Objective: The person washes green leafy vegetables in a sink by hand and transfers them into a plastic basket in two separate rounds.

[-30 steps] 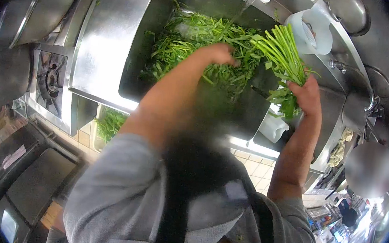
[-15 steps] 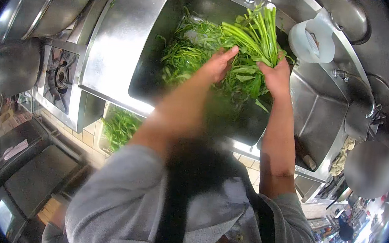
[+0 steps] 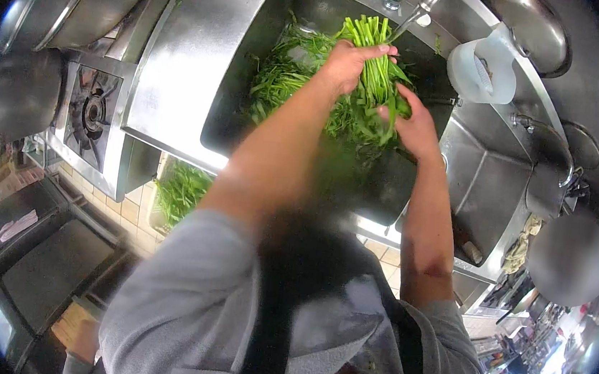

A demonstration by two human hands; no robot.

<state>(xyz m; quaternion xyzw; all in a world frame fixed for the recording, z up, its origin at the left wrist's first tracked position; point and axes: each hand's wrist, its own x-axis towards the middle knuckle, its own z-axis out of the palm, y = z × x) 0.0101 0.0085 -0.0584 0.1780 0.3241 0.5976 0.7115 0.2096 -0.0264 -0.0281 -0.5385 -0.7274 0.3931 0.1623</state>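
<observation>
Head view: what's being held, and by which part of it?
A bunch of leafy greens: the left hand grips it by the stems. The right hand is at the leaves; whether it grips there cannot be told.

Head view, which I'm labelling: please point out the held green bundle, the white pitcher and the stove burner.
Green bundle (image 3: 376, 75): head view, on the stems.
White pitcher (image 3: 467, 72): head view, on its side wall.
Stove burner (image 3: 94, 111): head view, on its centre.
</observation>
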